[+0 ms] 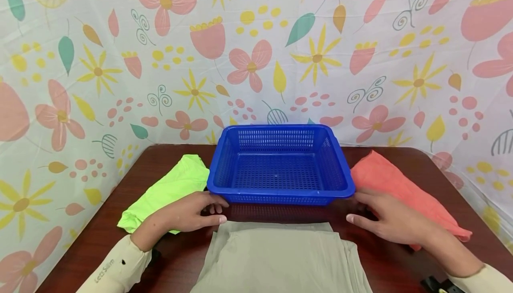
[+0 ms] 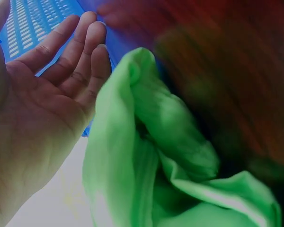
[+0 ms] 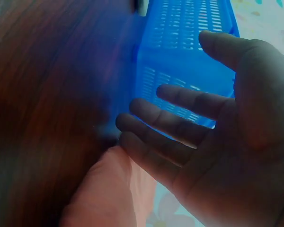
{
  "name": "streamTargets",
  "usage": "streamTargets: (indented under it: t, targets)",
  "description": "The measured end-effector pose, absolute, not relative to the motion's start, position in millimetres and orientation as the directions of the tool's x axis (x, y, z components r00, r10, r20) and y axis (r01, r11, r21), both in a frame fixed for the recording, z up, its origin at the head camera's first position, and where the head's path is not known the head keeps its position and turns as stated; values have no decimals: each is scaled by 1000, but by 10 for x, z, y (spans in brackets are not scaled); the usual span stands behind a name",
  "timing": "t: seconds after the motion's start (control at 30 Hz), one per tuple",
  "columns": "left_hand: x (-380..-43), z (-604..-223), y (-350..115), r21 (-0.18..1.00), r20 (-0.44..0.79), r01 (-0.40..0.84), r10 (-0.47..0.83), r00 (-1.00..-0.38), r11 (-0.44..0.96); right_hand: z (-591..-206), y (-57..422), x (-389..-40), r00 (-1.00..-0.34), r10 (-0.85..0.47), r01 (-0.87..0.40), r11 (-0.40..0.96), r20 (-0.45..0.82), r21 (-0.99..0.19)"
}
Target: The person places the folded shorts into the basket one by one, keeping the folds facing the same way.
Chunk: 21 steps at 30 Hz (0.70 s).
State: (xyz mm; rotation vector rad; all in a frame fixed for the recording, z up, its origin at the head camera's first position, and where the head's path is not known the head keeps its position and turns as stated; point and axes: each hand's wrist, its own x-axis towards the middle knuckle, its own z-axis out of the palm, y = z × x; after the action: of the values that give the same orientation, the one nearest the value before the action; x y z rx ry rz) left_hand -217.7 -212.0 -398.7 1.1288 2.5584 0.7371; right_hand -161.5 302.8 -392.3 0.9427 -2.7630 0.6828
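- Head view: you've got 1 blue basket (image 1: 276, 192) in the middle of the table, toward the far side, standing upright. You can see straight down to its mesh floor.
- Your left hand (image 1: 192, 213) is right by the basket's near left corner. Fingers look relaxed and mostly stretched out, not curled round anything. Can't tell if the tips actually touch the plastic.
- Your right hand (image 1: 390, 219) is at the near right corner, kinda the same deal: fingers loosely extended and apart, thumb out to the side. Contact with the basket is too hard to call there too.
- Next out, there's a neon green cloth (image 1: 168, 190) on the basket's left, slanting behind your left hand and forearm. The left wrist view shows it bunched up with folds.
- On the other side, a coral cloth (image 1: 405, 190) slants away from the basket, partly behind your right hand.
- Closest to you, a greyish-beige cloth (image 1: 282, 257) lies flat in layers, just in front of the basket.
- All 3 cloths sit on the dark reddish-brown table (image 1: 180, 262).
- Behind everything, a white backdrop (image 1: 248, 17) with pink, yellow and green flowers and leaves.
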Motion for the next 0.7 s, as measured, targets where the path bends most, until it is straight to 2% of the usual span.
streamTargets:
  t: [0.17,0.5,0.7]
  targets:
    - [-2164,-4002,-2085,543,-46,603,738,-673,584,-3957,2999,-1606,-803,-544,-594,694,244,-407]
    - [-2103,-4006,-2028,533,-38,633,763,-645,562,-4014,2932,-1607,-741,-629,-660,619,234,-426]
    - [-2097,-4022,-1997,533,-43,636,769,-638,558,-4013,2914,-1602,-732,-650,-662,611,202,-434]
